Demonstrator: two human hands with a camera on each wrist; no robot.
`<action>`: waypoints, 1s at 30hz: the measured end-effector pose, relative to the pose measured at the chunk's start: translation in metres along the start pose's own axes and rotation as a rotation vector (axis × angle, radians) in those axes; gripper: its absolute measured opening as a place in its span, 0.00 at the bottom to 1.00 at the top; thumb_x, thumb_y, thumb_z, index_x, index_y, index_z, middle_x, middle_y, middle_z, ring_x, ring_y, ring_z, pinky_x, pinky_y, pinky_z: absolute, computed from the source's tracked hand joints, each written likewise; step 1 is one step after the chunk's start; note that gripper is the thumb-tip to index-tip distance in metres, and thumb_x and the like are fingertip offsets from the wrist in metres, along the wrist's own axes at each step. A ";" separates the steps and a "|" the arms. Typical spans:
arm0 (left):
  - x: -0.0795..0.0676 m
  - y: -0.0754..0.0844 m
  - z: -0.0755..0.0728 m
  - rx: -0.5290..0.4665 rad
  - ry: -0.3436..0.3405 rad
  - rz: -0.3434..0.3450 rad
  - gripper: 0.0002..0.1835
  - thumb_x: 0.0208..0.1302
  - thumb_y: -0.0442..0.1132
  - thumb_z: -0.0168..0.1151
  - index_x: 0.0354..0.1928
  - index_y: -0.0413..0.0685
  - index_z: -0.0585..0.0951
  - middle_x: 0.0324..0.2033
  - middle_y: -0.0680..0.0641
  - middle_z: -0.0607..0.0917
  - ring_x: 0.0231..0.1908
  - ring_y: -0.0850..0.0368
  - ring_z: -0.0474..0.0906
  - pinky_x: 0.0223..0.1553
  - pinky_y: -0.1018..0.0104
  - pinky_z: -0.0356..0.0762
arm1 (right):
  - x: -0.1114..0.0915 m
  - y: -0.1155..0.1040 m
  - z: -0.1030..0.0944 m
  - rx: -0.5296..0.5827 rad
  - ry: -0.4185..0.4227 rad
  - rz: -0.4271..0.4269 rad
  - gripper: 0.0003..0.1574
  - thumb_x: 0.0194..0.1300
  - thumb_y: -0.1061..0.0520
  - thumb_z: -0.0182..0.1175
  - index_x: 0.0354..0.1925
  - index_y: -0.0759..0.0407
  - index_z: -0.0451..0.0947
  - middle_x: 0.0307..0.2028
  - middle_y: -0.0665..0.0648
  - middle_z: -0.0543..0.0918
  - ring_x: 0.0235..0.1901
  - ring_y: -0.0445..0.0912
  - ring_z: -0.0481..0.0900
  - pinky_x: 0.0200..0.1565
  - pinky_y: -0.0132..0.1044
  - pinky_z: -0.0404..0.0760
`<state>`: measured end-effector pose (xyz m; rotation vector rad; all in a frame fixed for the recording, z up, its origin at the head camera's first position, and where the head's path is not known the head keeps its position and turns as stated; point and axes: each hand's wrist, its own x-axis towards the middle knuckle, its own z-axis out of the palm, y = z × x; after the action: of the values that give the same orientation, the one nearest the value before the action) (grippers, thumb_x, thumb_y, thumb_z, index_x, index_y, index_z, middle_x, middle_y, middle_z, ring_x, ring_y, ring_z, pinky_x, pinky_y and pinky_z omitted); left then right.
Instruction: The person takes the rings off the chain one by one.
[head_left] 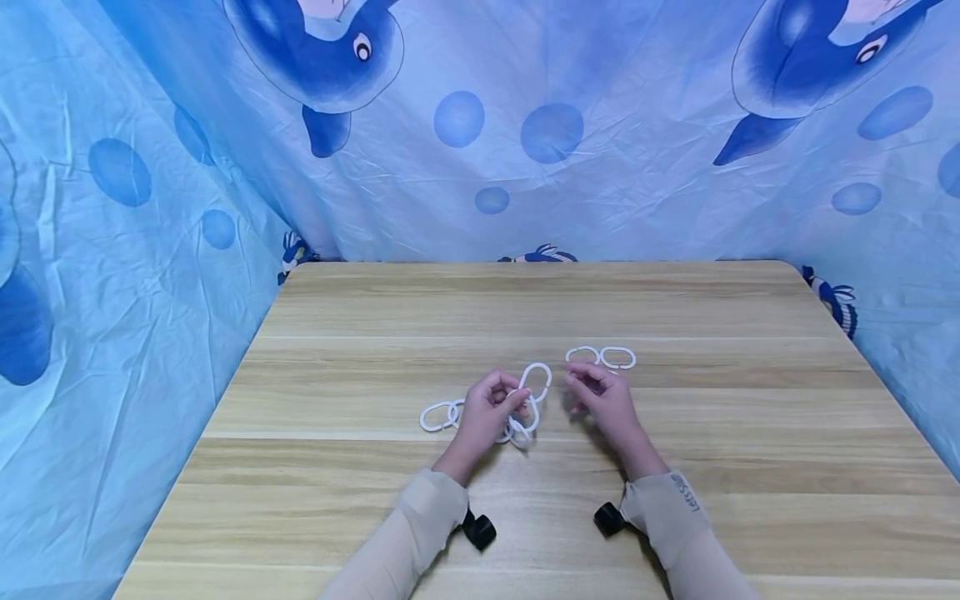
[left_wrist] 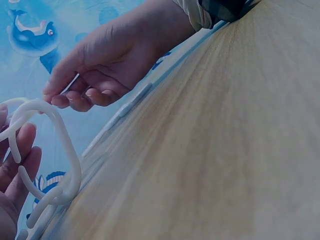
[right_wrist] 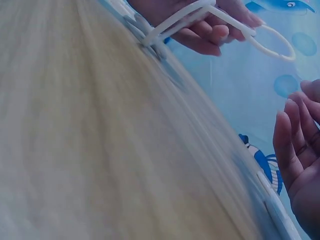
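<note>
My left hand (head_left: 486, 410) pinches a white plastic link between thumb and fingers. The link belongs to a short chain of oval links; one held-up link (head_left: 550, 379) points toward the right hand, and others hang below the fingers. In the left wrist view, a hanging link (left_wrist: 74, 160) shows a gap in its side. The chain's left end (head_left: 422, 418) lies on the table, partly hidden behind the hand. Apart from the chain, my right hand (head_left: 609, 407) hovers with fingers relaxed, nothing between them. In the right wrist view its fingers (right_wrist: 284, 142) sit below the outermost link (right_wrist: 272, 54).
Just beyond the right hand, loose white links (head_left: 618, 348) lie on the wooden table (head_left: 360, 317). A blue curtain (head_left: 645, 200) printed with whales surrounds the table's far and left sides. Black wrist devices (head_left: 480, 532) are worn at both cuffs.
</note>
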<state>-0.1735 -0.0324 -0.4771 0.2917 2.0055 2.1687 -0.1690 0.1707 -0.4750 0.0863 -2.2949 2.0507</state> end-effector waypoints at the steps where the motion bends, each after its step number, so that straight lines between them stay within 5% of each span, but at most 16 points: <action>1: 0.000 0.000 0.000 0.004 -0.008 -0.005 0.09 0.62 0.29 0.62 0.40 0.28 0.75 0.27 0.34 0.83 0.23 0.65 0.80 0.28 0.73 0.84 | 0.000 0.000 0.001 0.003 -0.013 -0.005 0.18 0.66 0.64 0.59 0.52 0.73 0.77 0.31 0.48 0.80 0.26 0.38 0.77 0.24 0.34 0.85; 5: 0.000 -0.001 0.000 0.016 -0.046 -0.018 0.10 0.62 0.29 0.62 0.40 0.28 0.75 0.26 0.39 0.84 0.24 0.65 0.81 0.31 0.70 0.86 | -0.001 0.001 0.002 0.030 -0.044 -0.019 0.18 0.70 0.62 0.56 0.51 0.76 0.76 0.29 0.47 0.80 0.27 0.38 0.78 0.25 0.34 0.85; 13: -0.002 0.001 0.001 0.003 -0.113 -0.041 0.10 0.63 0.28 0.60 0.42 0.26 0.75 0.32 0.32 0.83 0.25 0.64 0.80 0.31 0.74 0.84 | -0.002 0.005 0.005 0.115 -0.089 -0.064 0.19 0.71 0.64 0.53 0.48 0.83 0.73 0.27 0.42 0.81 0.27 0.36 0.78 0.23 0.32 0.84; 24: -0.002 0.000 0.001 -0.012 -0.119 -0.065 0.11 0.63 0.29 0.61 0.42 0.25 0.75 0.27 0.43 0.85 0.25 0.65 0.80 0.32 0.73 0.84 | -0.004 0.008 0.006 0.152 -0.173 -0.094 0.20 0.68 0.64 0.56 0.52 0.79 0.71 0.31 0.52 0.83 0.27 0.36 0.78 0.23 0.32 0.83; 30: -0.001 -0.001 0.000 -0.011 -0.114 -0.072 0.11 0.64 0.30 0.61 0.43 0.26 0.75 0.28 0.43 0.85 0.25 0.64 0.81 0.34 0.72 0.85 | -0.006 0.006 0.006 0.150 -0.193 -0.111 0.21 0.66 0.66 0.57 0.54 0.77 0.71 0.31 0.47 0.79 0.27 0.38 0.77 0.23 0.31 0.83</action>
<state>-0.1728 -0.0324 -0.4783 0.3281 1.9123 2.0709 -0.1641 0.1658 -0.4825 0.4277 -2.1753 2.2422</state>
